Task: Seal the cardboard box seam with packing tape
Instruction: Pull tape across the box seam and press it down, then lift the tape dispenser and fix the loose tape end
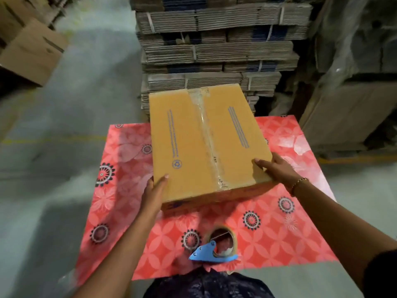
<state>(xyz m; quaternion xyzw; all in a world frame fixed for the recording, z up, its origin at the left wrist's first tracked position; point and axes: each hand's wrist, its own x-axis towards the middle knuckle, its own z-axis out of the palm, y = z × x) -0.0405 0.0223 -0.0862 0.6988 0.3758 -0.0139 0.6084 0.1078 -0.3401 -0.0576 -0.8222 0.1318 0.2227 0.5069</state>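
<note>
A closed brown cardboard box [184,143] sits on a table with a red flowered cloth [279,229]. Clear packing tape [207,134] runs along its centre seam from the far edge to the near edge. My left hand [153,194] grips the box's near left corner, thumb on top. My right hand [277,168] holds the near right corner, fingers lying on the top face. A roll of tape in a blue dispenser [219,246] lies on the cloth close to me, touched by neither hand.
Behind the table rises a tall stack of bundled flat cartons [214,50]. Open boxes [32,50] stand at the far left on the grey floor. Wrapped goods and a large carton [354,104] fill the right side.
</note>
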